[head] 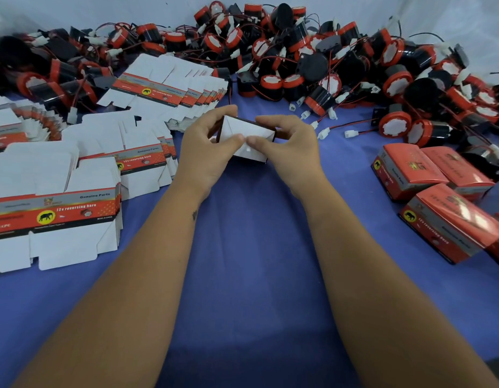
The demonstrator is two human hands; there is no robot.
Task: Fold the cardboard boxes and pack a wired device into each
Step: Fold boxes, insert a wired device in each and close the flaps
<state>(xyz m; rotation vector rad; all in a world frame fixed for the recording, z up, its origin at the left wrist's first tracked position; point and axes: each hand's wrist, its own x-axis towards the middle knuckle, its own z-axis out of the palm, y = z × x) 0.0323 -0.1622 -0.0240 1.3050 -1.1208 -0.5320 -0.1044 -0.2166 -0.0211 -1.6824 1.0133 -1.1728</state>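
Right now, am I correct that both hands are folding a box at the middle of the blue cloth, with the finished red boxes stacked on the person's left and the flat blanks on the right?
Not quite: the sides are swapped. The head view shows both hands, left hand and right hand, folding the box over the blue cloth, but the finished red boxes lie on the person's right and the flat blanks on the left.

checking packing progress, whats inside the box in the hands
Cannot tell: the box shows only folded white flaps, pressed by thumbs of the left hand and right hand. Its inside is covered.
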